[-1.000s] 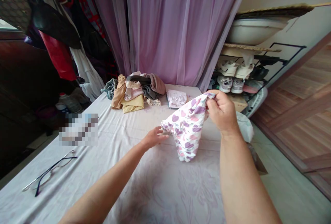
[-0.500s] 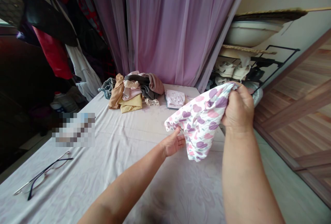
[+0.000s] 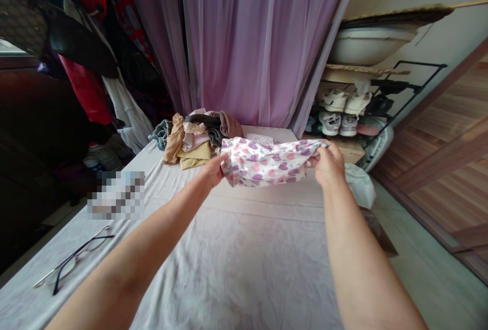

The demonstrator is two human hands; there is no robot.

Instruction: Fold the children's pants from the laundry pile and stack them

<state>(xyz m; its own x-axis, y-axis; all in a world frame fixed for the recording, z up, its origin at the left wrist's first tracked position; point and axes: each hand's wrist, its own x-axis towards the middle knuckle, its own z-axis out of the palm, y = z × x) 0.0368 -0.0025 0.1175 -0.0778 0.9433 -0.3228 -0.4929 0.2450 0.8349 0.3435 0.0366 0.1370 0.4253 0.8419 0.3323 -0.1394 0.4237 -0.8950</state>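
Heaped clothes (image 3: 196, 137) sit just behind the heart-print garment (image 3: 267, 162), stretched left-right at centre frame; left hand (image 3: 212, 167) and right hand (image 3: 328, 165) fingers pinch its ends.

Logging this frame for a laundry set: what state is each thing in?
heart-print garment, held spread out between both hands
left hand, shut on its left edge
right hand, shut on its right edge
pile of clothes, heaped loosely
glasses, lying unfolded on the sheet
curtain, drawn shut
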